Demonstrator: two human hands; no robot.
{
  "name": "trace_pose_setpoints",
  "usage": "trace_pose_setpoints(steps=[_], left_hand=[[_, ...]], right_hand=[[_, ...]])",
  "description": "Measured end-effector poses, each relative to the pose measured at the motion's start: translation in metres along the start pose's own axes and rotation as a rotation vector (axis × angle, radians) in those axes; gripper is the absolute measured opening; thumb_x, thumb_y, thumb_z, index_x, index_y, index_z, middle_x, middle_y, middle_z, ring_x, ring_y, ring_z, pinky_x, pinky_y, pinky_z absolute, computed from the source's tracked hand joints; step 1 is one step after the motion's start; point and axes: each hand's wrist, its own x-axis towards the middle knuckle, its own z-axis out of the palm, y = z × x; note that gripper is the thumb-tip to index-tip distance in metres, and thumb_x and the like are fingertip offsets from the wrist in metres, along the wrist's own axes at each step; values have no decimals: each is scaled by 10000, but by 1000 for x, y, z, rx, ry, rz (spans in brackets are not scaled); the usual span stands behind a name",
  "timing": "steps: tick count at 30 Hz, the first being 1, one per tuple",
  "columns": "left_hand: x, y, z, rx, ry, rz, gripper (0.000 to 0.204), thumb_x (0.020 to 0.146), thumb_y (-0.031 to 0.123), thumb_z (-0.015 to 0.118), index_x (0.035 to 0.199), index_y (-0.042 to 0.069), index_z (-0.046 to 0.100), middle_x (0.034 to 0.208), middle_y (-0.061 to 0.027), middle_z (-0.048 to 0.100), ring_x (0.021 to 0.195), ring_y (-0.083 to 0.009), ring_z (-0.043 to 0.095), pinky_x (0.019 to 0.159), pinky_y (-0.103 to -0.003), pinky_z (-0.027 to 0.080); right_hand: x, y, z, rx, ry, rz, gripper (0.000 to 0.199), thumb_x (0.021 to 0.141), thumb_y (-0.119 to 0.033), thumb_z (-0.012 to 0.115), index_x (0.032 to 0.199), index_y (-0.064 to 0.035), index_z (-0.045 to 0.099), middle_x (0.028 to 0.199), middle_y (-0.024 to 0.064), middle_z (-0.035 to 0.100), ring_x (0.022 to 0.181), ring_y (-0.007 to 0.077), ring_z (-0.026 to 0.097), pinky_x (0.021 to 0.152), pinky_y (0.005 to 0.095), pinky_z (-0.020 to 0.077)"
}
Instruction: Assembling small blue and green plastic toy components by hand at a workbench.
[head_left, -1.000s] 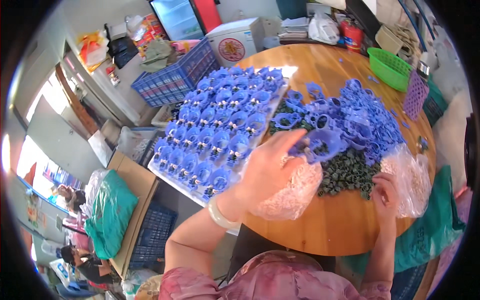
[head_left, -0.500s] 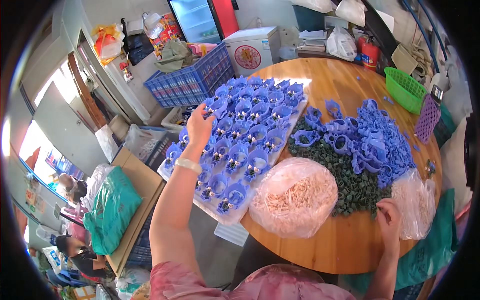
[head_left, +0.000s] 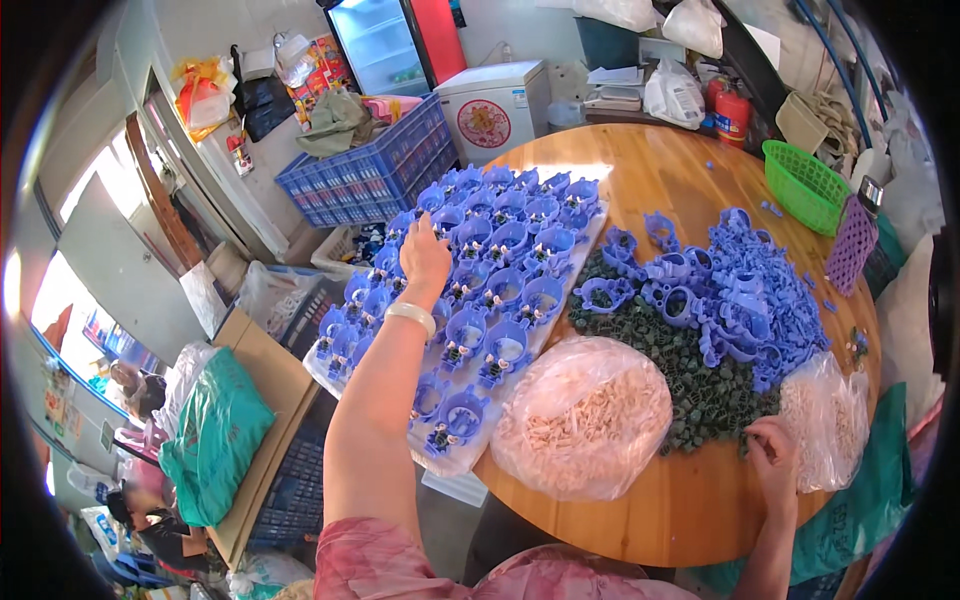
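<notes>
My left hand (head_left: 424,252) reaches far out over a white tray (head_left: 458,462) filled with rows of assembled blue plastic parts (head_left: 500,265); its fingers press down among the parts near the tray's far left side, and I cannot tell whether it holds one. A pale bangle sits on that wrist. My right hand (head_left: 772,450) rests at the near edge of a heap of small dark green pieces (head_left: 705,385), fingers curled onto them. A pile of loose blue plastic parts (head_left: 735,295) lies beyond the green heap.
The round wooden table (head_left: 680,510) also bears a clear bag of pale small pieces (head_left: 580,420), another clear bag (head_left: 830,420) at the right, a green basket (head_left: 805,180) and a purple basket (head_left: 855,245). Blue crates (head_left: 370,165), a white appliance (head_left: 495,100) and cardboard stand at the left.
My left hand has gone from the loose blue pile to the far left of the tray and now presses down among the parts. My right hand stays at the green heap.
</notes>
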Motion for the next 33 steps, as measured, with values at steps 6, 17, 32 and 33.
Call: trace_pose_setpoints(steps=[6,17,32,33], left_hand=[[3,-10,9,-77,15,25,546,710,136,723,1189,20,488,1028,-161,597,954,-323,578,809,-412,457],[6,-17,4,-240,-32,-75,511,727,127,703,1192,47,506,996,-142,615,913,-314,587,785,-412,453],[13,-39,10,-139,-93,-98,514,719,153,709,1183,42,518,1099,-178,600,1037,-332,560,855,-406,444],[14,-35,9,-142,-97,-97,514,719,153,709,1183,42,518,1099,-178,600,1037,-332,560,855,-406,444]], right_hand=[[0,-10,-1,19,-36,35,148,777,85,548,886,-3,598,904,56,528,634,92,512,535,210,451],[0,-11,-3,0,-50,15,174,764,104,541,892,1,600,906,60,532,652,105,537,547,216,463],[2,-7,-1,16,-67,56,160,762,104,551,878,6,600,857,60,553,663,111,551,549,218,461],[1,-6,-1,11,-70,61,156,764,103,551,878,7,600,855,61,554,663,112,554,548,218,465]])
